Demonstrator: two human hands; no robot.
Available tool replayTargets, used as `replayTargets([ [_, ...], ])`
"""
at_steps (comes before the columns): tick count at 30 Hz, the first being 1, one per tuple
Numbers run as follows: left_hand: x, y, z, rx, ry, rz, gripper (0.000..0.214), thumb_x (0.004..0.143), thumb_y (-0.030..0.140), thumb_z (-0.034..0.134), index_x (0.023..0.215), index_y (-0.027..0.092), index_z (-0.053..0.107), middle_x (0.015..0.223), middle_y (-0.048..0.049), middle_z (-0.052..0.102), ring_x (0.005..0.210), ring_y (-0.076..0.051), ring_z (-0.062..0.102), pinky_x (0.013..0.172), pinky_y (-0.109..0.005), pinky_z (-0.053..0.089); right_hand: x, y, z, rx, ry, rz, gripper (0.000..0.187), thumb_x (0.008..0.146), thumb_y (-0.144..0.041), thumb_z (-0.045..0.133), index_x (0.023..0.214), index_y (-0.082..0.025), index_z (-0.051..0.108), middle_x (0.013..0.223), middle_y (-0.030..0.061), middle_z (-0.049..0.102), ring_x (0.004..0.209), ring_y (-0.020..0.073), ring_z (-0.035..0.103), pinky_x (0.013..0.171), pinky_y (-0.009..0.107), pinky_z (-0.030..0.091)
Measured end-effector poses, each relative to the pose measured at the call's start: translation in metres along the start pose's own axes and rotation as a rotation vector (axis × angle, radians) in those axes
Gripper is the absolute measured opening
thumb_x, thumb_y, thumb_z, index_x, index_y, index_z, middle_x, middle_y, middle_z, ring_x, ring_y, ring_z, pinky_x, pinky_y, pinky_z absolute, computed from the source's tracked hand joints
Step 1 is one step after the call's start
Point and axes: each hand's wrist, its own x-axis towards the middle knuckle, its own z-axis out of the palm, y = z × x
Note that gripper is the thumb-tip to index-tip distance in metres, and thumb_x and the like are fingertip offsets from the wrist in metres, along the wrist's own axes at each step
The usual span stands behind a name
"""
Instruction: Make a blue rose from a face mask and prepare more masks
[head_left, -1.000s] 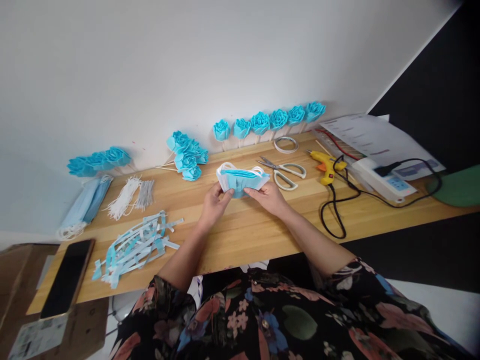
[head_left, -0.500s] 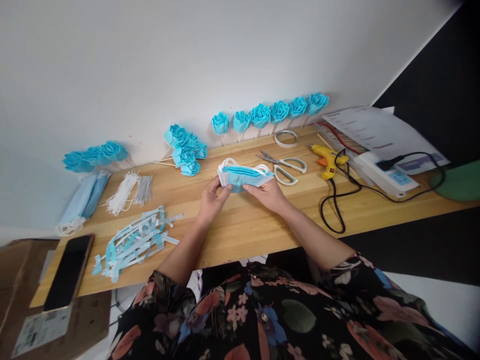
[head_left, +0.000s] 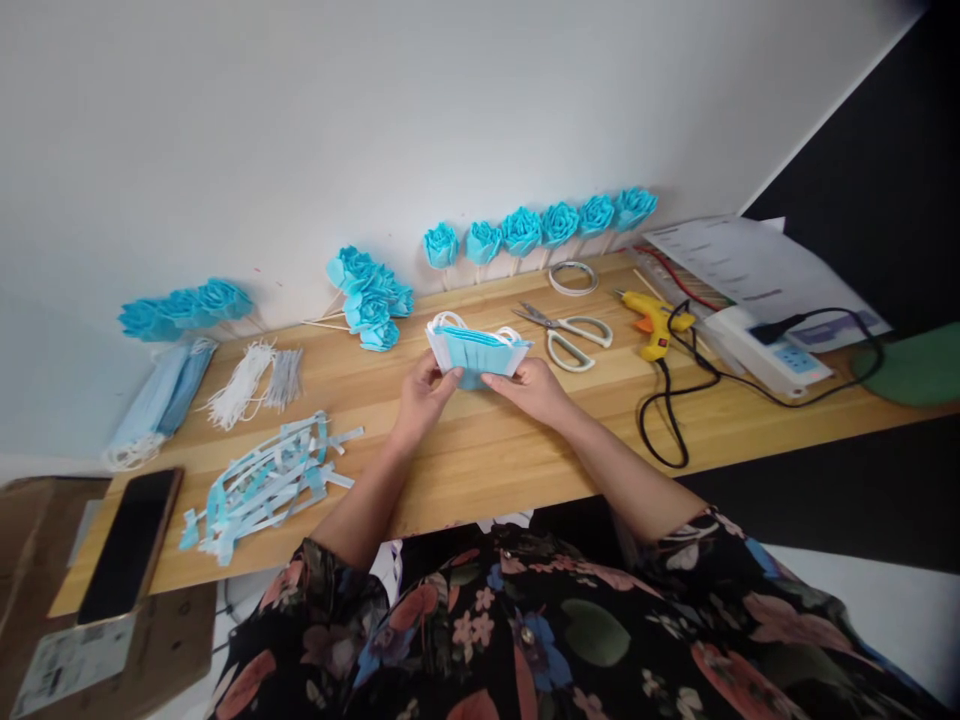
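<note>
Both hands hold a small stack of blue face masks [head_left: 475,351] with white ear loops, a little above the wooden table [head_left: 480,450]. My left hand [head_left: 420,398] pinches the stack's left lower edge. My right hand [head_left: 531,388] grips its right lower edge, fingers closed on it. The masks sit upright between the thumbs and fingers.
Blue mask roses [head_left: 540,226] line the wall, with more roses [head_left: 369,290] and another bunch [head_left: 180,305] to the left. Scissors [head_left: 570,335], a tape ring [head_left: 573,277], a yellow glue gun [head_left: 654,320] with black cord, cut strips [head_left: 262,480], loops [head_left: 244,385], masks [head_left: 157,400] and a phone [head_left: 127,545] lie around.
The stack of masks has shifted slightly left and been squared up between the hands. The view has drifted a little; nothing else on the table moved.
</note>
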Motion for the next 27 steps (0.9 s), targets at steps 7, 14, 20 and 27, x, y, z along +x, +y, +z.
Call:
replayTargets([
  [7,-0.001,0.005,0.002,0.006,0.02,-0.014,0.04,0.081,0.054,0.074,0.098,0.018,0.074,0.099,-0.0065,0.072,0.093,-0.02,0.066,0.085,-0.031,0.054,-0.001,-0.003,-0.001,-0.022,0.017,0.037,0.035,0.084,-0.049,0.066,0.07,-0.017,0.069,0.061,0.001,0.061,0.067,0.0189,0.06,0.061,0.029,0.046],
  [14,-0.001,0.016,0.002,-0.038,0.021,-0.055,0.043,0.078,0.059,0.076,0.092,0.018,0.073,0.088,-0.0042,0.072,0.084,-0.019,0.065,0.08,-0.031,0.052,-0.001,-0.005,-0.003,0.091,-0.068,0.011,0.039,0.081,-0.056,0.071,0.072,-0.019,0.073,0.069,0.0038,0.069,0.079,0.0243,0.068,0.07,0.035,0.054],
  [20,0.005,0.032,-0.016,-0.029,-0.116,-0.169,0.048,0.072,0.062,0.08,0.082,0.017,0.069,0.067,0.0009,0.061,0.058,-0.011,0.049,0.054,-0.023,0.04,0.004,-0.026,-0.031,0.411,0.158,-0.039,0.055,0.088,-0.066,0.06,0.118,-0.023,0.074,0.117,0.0083,0.076,0.112,0.0261,0.07,0.097,0.041,0.055],
  [27,0.0,0.049,-0.019,0.123,-0.527,-0.264,0.046,0.078,0.061,0.074,0.078,0.015,0.068,0.069,-0.0004,0.06,0.06,-0.012,0.051,0.053,-0.023,0.039,-0.001,-0.069,-0.062,0.262,-0.066,-0.113,0.054,0.092,-0.061,0.058,0.131,-0.024,0.069,0.125,0.0084,0.074,0.111,0.0231,0.068,0.095,0.037,0.054],
])
